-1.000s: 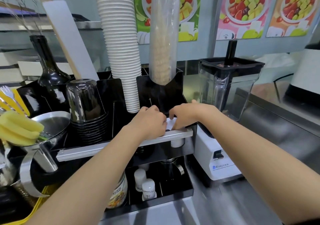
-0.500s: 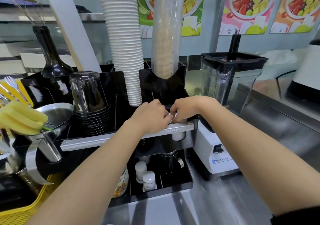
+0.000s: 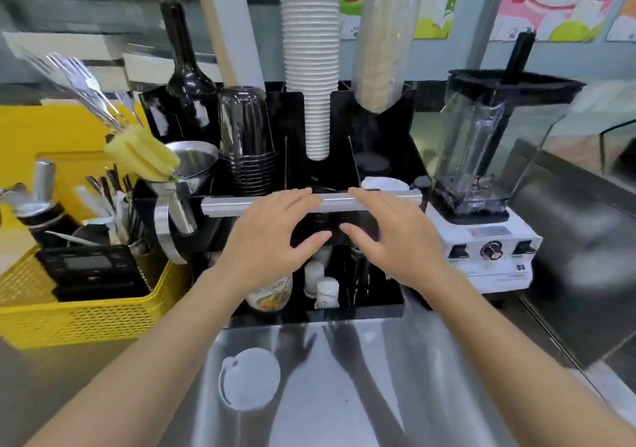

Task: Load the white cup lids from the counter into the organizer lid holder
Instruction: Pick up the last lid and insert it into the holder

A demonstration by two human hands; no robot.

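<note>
One white cup lid (image 3: 249,379) lies flat on the steel counter (image 3: 344,395) near me, left of centre. Another white lid (image 3: 384,184) rests in the right-hand slot of the black organizer (image 3: 378,130), just behind its silver front rail (image 3: 223,204). My left hand (image 3: 275,240) and my right hand (image 3: 392,240) hover side by side in front of that rail, fingers spread, holding nothing. Both hands are well above and beyond the lid on the counter.
A tall stack of white paper cups (image 3: 311,68) and a sleeve of cups (image 3: 382,44) stand in the organizer, with black cups (image 3: 246,144) to their left. A blender (image 3: 488,157) sits at right, a yellow basket (image 3: 86,312) with utensils at left. Small bottles (image 3: 323,288) fill the lower shelf.
Both hands have let go at the lid slot and pulled back toward me, fingers now spread. A white lid now sits in the slot. The view tilted down, showing the counter lid.
</note>
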